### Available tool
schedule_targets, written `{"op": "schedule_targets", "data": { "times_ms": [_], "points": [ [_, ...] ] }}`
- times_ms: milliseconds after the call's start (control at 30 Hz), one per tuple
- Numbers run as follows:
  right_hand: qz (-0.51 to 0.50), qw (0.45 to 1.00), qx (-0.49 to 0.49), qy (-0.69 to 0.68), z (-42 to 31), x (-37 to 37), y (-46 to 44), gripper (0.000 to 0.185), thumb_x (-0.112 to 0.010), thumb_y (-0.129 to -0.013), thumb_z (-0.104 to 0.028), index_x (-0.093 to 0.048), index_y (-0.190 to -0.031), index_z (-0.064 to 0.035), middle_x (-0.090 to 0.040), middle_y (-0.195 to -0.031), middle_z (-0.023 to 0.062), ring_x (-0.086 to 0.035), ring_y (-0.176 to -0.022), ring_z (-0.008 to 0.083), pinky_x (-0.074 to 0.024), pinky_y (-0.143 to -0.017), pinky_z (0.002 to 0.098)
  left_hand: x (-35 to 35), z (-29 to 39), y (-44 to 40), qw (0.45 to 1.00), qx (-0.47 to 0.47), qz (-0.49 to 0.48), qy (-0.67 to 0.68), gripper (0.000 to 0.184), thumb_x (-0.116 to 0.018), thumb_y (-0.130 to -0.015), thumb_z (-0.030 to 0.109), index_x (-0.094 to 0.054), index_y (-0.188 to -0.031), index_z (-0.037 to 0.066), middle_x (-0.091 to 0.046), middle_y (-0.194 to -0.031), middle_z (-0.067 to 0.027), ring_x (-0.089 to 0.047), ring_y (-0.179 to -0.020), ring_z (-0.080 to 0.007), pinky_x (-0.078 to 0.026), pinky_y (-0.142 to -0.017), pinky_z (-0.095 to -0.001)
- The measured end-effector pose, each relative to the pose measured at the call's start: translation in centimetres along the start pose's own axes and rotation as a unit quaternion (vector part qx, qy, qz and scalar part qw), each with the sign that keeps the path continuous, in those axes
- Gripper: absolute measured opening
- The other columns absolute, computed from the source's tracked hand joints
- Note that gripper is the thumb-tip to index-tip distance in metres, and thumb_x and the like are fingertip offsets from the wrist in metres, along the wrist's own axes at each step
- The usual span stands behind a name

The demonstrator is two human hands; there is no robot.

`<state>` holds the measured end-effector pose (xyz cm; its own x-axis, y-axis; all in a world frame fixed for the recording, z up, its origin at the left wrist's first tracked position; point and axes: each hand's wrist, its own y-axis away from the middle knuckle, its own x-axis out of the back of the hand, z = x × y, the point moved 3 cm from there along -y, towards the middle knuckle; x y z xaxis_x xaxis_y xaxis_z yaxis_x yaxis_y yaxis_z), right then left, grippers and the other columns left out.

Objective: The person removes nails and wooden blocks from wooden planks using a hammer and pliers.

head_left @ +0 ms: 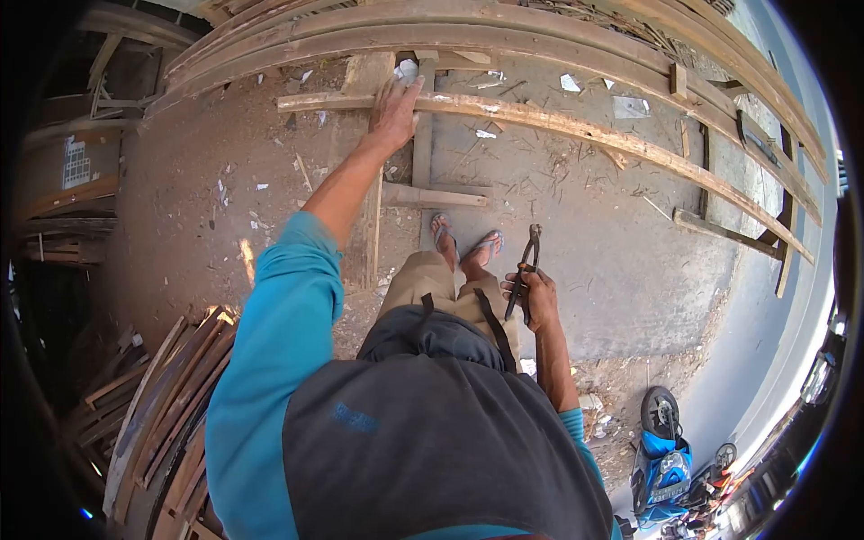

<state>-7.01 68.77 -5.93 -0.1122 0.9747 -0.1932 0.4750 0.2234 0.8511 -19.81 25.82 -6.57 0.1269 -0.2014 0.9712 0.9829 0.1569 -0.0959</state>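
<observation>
My left hand is on a long wooden batten near its left end, with the fingers over its far side. The batten runs rightward, and its narrow top face looks scuffed. In my right hand is a pair of pincers, with dark handles in the fist and the metal head pointing away from me. The pincers are held near my right thigh, apart from the batten. Under the batten's left part lies a wider board, and a short crosspiece lies near my feet.
Long stacked planks stretch across the far side. Nails and scraps litter the concrete floor. A hand saw rests on the timber at right. A wood pile stands at lower left, and a blue motorbike at lower right.
</observation>
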Motion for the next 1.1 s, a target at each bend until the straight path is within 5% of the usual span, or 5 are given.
{"op": "schedule_targets", "data": {
  "times_ms": [300, 533, 633, 800, 1100],
  "points": [
    [0.050, 0.994, 0.042, -0.086, 3.8, 3.0, 1.5, 0.040, -0.050, -0.095, -0.013, -0.051, -0.131, 0.0047, -0.066, -0.107, 0.0215, -0.071, -0.092, 0.0304, -0.0606, -0.075, 0.0409, 5.2, -4.3, 3.6, 0.981, 0.180, 0.067, -0.023, 0.105, -0.077, -0.085, 0.043, -0.018, -0.162, 0.002, -0.019, -0.166, -0.0258, -0.018, -0.155, -0.0418, -0.016, -0.126, -0.0529],
    [0.113, 0.977, 0.106, -0.145, 6.1, -4.0, 2.2, 0.036, -0.048, -0.097, -0.009, -0.053, -0.131, -0.0016, -0.067, -0.104, 0.0172, -0.070, -0.088, 0.0263, -0.0591, -0.072, 0.0390, 5.8, -13.9, 6.0, 0.986, 0.151, 0.069, 0.026, 0.115, -0.072, -0.087, 0.054, -0.005, -0.163, 0.000, -0.010, -0.169, -0.0277, -0.008, -0.157, -0.0418, -0.008, -0.128, -0.0518],
    [0.105, 0.975, 0.138, -0.136, 10.3, -11.4, 3.4, 0.052, -0.050, -0.095, -0.012, -0.045, -0.145, 0.0014, -0.066, -0.108, 0.0177, -0.069, -0.091, 0.0260, -0.0592, -0.074, 0.0384, 4.8, -18.3, 7.4, 0.989, 0.143, -0.029, 0.006, 0.110, -0.077, -0.086, 0.048, -0.013, -0.162, 0.001, -0.016, -0.168, -0.0237, -0.013, -0.157, -0.0406, -0.009, -0.127, -0.0547],
    [0.072, 0.990, 0.121, -0.025, 15.4, -22.6, 4.5, 0.038, -0.051, -0.093, -0.011, -0.059, -0.126, 0.0052, -0.069, -0.087, 0.0123, -0.066, -0.066, 0.0184, -0.0541, -0.060, 0.0309, 7.6, -21.4, 6.2, 0.995, 0.045, -0.085, -0.029, 0.083, -0.084, -0.081, 0.026, -0.042, -0.153, 0.016, -0.048, -0.151, -0.0088, -0.041, -0.142, -0.0305, -0.028, -0.117, -0.0495],
    [0.028, 0.962, 0.190, 0.192, 11.1, -30.1, 4.6, 0.038, -0.050, -0.096, -0.015, -0.059, -0.128, 0.0040, -0.068, -0.086, 0.0086, -0.064, -0.068, 0.0160, -0.0529, -0.065, 0.0328, 7.9, -23.9, 1.3, 0.973, -0.017, -0.211, -0.093, 0.058, -0.081, -0.080, 0.039, -0.066, -0.132, 0.016, -0.067, -0.125, -0.0110, -0.056, -0.122, -0.0336, -0.041, -0.104, -0.0488]
  ]
}}
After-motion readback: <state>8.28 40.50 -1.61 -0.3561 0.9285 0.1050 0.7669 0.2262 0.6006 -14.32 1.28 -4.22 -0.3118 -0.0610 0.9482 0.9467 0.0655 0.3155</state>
